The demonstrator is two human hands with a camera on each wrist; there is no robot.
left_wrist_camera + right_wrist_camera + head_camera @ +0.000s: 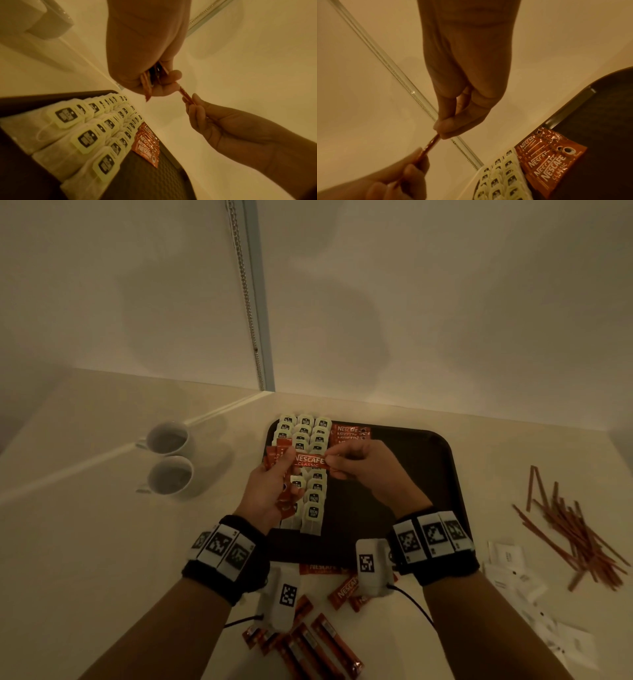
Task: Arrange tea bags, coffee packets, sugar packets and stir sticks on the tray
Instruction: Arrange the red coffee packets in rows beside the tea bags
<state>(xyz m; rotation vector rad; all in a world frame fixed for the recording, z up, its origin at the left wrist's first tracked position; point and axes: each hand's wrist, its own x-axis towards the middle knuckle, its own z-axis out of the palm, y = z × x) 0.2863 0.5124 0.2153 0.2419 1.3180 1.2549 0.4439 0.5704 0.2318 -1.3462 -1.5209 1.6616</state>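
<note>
Loose red coffee sticks point(318, 645) wait on the cream counter point(102, 542); above the dark tray point(428, 474), the left hand point(270, 491) grips a bundle while the right hand point(363, 463) pinches one red Nescafé sachet point(310, 462) free, bound for the sachet row point(349, 431) beside the tea bags point(310, 433).

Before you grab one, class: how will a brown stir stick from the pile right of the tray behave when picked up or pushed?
The stir sticks look thin and flat, so probably very light and slightly bendy. They lie criss-crossed, so pushing one would likely drag its neighbours. Flat strips should slide rather than roll.

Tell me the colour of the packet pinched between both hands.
Red with white Nescafe Classic lettering; the coffee packet shows best in the head view.
</note>
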